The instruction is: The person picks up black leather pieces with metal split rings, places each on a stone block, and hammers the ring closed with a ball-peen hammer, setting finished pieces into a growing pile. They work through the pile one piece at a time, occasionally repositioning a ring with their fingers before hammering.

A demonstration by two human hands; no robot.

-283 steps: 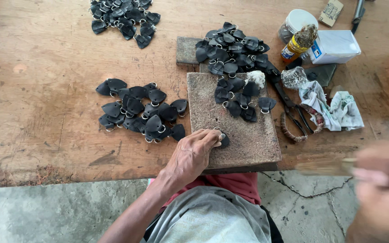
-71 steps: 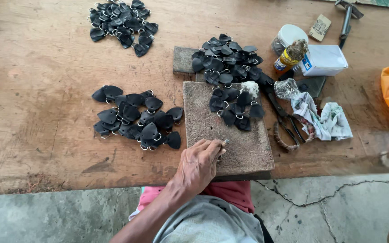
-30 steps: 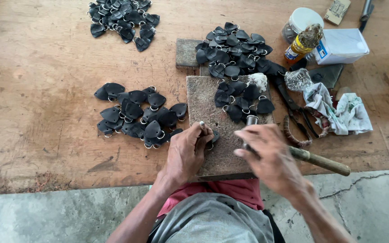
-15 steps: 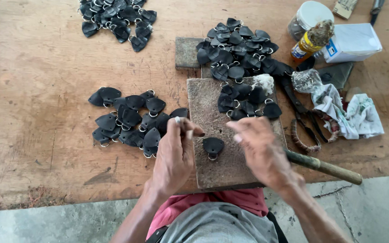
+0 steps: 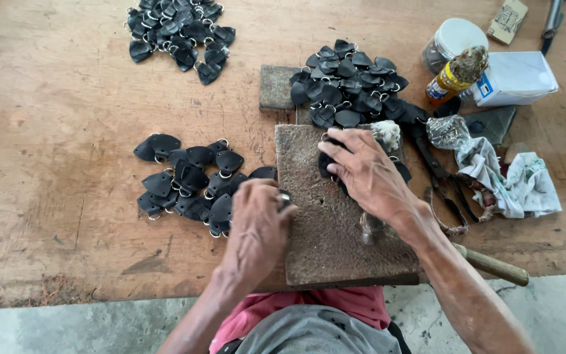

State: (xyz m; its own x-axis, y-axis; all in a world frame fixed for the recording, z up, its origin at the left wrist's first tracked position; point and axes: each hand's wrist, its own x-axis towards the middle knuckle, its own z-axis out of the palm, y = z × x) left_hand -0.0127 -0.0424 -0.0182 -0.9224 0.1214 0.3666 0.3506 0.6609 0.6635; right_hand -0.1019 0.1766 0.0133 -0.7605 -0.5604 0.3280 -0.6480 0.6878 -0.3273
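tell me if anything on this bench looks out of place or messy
Mostly orderly: the black leather pieces lie in separate heaps. The one untidy spot is the crumpled stained rag at the right, beside the scissors.

White jar [image 5: 454,39], glue bottle [image 5: 456,73], crumpled rag [image 5: 515,183], white box [image 5: 515,78].

Single head-worn view, steeply downward, close over the wooden workbench [image 5: 47,131].

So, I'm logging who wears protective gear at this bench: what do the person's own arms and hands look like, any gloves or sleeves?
No gloves: the left hand and right hand are both bare. No sleeves show on either forearm, and no watch or bracelet is visible. The hands look veined and wrinkled. A small metallic glint at the left hand's fingers could be a ring, but that is unclear.
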